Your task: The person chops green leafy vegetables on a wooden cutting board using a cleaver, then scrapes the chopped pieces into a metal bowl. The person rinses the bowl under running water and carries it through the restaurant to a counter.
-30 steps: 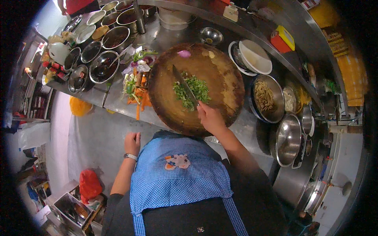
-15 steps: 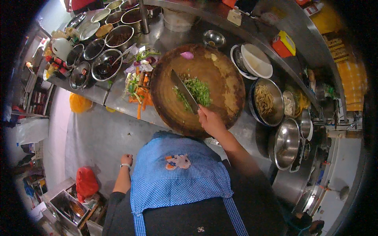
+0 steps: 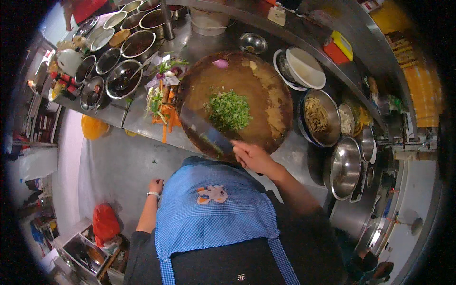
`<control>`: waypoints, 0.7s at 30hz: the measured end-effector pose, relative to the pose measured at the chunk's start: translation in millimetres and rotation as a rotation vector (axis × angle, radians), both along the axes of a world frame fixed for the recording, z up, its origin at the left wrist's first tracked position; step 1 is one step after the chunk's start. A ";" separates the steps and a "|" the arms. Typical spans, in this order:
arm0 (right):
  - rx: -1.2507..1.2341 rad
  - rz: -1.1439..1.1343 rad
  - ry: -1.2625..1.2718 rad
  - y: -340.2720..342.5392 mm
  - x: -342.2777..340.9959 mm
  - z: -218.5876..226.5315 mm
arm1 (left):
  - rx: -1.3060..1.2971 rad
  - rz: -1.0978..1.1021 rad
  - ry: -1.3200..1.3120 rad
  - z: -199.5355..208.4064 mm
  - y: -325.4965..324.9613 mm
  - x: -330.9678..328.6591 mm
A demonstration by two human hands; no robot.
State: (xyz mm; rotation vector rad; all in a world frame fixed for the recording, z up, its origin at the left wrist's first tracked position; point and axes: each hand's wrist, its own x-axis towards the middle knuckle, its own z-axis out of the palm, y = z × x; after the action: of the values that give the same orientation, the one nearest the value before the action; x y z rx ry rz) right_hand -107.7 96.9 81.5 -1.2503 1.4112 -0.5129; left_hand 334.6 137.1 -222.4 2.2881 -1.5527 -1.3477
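Right hand [image 3: 254, 157]: fingers wrapped closed around the handle of a cleaver [image 3: 204, 130], at the near rim of the chopping block [image 3: 194, 85]. Left hand [image 3: 156, 185]: fingers loosely curled, low beside the blue checked apron [image 3: 216, 221]; whether anything sits inside it, I cannot tell.

Blade blurred, broad face showing, over the block's near-left part. Chopped greens [image 3: 230, 110] heaped mid-block, just beyond the blade. Half a second earlier the blade lay across the heap, seen nearly edge-on; it is now off the greens and nearer the person, and the heap shows uncovered.

Far side of block, worn round wood: a purple onion piece [image 3: 220, 63] and a small pale piece [image 3: 253, 65].

Steel counter [image 3: 299, 164] around it. Left of block: mixed vegetable trimmings [image 3: 164, 107], then rows of metal pots. Right: stacked white bowls [image 3: 306, 68], a steel bowl of brown strips [image 3: 317, 116], a larger steel bowl [image 3: 345, 168].

Room: grey floor [image 3: 123, 166], red bag [image 3: 105, 223] at lower left
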 end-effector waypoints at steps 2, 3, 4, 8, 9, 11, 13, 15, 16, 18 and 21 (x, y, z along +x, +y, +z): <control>0.039 0.033 -0.018 0.8 -6.2 -9.9 | -0.007 -0.052 -0.057 4.8 4.7 3.3; 0.063 0.052 -0.027 1.2 -9.7 -15.8 | -0.013 -0.022 -0.035 6.2 5.6 4.1; 0.080 0.009 -0.061 -0.5 -15.7 -20.0 | 0.003 -0.030 -0.054 7.2 4.4 4.9; 0.057 -0.128 -0.077 -12.7 -38.5 -19.9 | 0.050 -0.073 -0.095 12.9 5.0 15.0; 0.029 -0.156 -0.004 -14.4 -37.6 -13.9 | 0.056 -0.091 -0.095 12.5 4.5 17.3; -0.067 -0.228 0.134 -14.2 -30.4 -1.3 | 0.024 -0.104 -0.103 10.0 3.9 18.1; -0.280 -0.234 0.322 -10.0 -22.4 -15.5 | 0.023 -0.101 -0.096 9.3 3.1 16.0; -0.328 -0.239 0.441 -11.2 -13.7 -22.5 | 0.050 -0.076 -0.072 7.2 0.8 11.7; -0.271 -0.238 0.459 -14.8 -8.2 -21.3 | 0.033 -0.079 -0.069 -3.3 4.6 17.6; -0.243 -0.219 0.474 -22.1 -4.3 -11.6 | -0.009 -0.070 -0.062 -34.5 12.1 30.5; -0.327 -0.238 0.482 -15.1 -3.6 -7.3 | 0.060 -0.026 -0.007 -14.0 -1.0 9.6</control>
State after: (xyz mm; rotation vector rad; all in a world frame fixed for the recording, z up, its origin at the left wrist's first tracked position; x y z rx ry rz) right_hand -111.3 81.7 74.2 -1.5450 1.9545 -0.6516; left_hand 344.2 136.1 -236.4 2.3175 -1.5702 -1.4129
